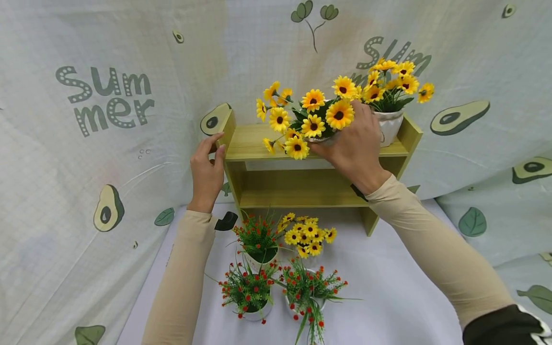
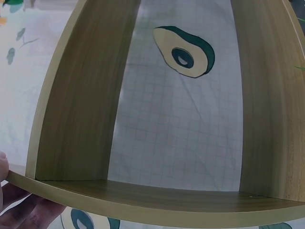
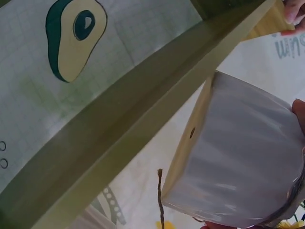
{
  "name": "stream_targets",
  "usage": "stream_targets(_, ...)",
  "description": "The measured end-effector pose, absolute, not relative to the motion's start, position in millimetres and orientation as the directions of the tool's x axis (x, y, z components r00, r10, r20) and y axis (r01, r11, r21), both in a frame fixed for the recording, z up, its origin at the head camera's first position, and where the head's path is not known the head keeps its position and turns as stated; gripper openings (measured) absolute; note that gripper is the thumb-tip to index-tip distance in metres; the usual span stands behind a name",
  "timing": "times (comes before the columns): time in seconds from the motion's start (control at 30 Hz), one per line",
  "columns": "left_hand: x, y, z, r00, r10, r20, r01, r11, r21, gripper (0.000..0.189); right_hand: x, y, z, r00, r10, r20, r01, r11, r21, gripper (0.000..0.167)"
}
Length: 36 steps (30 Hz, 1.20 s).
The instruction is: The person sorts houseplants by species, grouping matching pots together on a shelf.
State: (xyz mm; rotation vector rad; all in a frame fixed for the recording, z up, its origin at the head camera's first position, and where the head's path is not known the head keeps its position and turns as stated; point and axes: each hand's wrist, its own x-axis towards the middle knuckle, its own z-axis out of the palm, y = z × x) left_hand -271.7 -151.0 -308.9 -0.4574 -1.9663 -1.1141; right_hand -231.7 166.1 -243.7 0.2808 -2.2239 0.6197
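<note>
My right hand (image 1: 361, 146) grips a white pot (image 3: 243, 148) with twine round it, over the top board of the wooden shelf (image 1: 302, 189). From the pot, yellow sunflowers (image 1: 313, 100) lean to the left and hide most of it in the head view. Whether its base (image 3: 188, 138) touches the board I cannot tell. At the shelf's left end, my left hand (image 1: 207, 170) pinches the side panel (image 2: 143, 198), thumb on one side and fingers on the other. A second white pot (image 1: 390, 127) of sunflowers stands on the top board at the right end.
On the white table (image 1: 388, 282), in front of the shelf, stand several pots: red-flowered plants (image 1: 254, 292), (image 1: 258, 239), (image 1: 308, 287) and a yellow-flowered one (image 1: 308, 235). A patterned cloth (image 1: 142, 38) hangs behind the shelf.
</note>
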Motion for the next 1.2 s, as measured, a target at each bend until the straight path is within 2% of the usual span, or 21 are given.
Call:
stream_targets(0.17,-271,-151,-308,-0.602,-0.064,0.796,0.645,0.549,0.532,0.030,-240,163,-240,-0.726,0.021,0.687,-0.308,0.884,-0.352,0.099)
stream_targets(0.4,-271,-149,-307,-0.614,-0.075,0.786,0.634,0.546,0.548,0.031,-251,164,-241,-0.705,0.032,0.708,-0.308,0.886,-0.347,0.089)
stream_targets(0.5,-271,-149,-307,-0.610,-0.077,0.789,0.637,0.544,0.546,0.031,-254,164,-240,-0.721,0.046,0.691,-0.287,0.888,-0.359,0.088)
stream_targets(0.63,-271,-150,-308,-0.605,-0.080,0.792,0.644,0.537,0.545,0.030,-257,164,-239,-0.746,0.046,0.664,-0.260,0.898,-0.355,0.094)
stream_targets(0.77,-270,-150,-309,-0.607,-0.078,0.791,0.647,0.529,0.549,0.030,-260,164,-238,-0.752,0.031,0.659,-0.243,0.916,-0.319,0.098)
stream_targets(1.03,-271,-150,-308,-0.619,-0.079,0.782,0.638,0.530,0.559,0.031,-264,166,-240,-0.728,0.013,0.685,-0.214,0.946,-0.245,0.095)
stream_targets(1.2,-270,-151,-309,-0.614,-0.077,0.786,0.643,0.529,0.554,0.030,-266,165,-242,-0.754,-0.008,0.657,-0.161,0.972,-0.172,0.087)
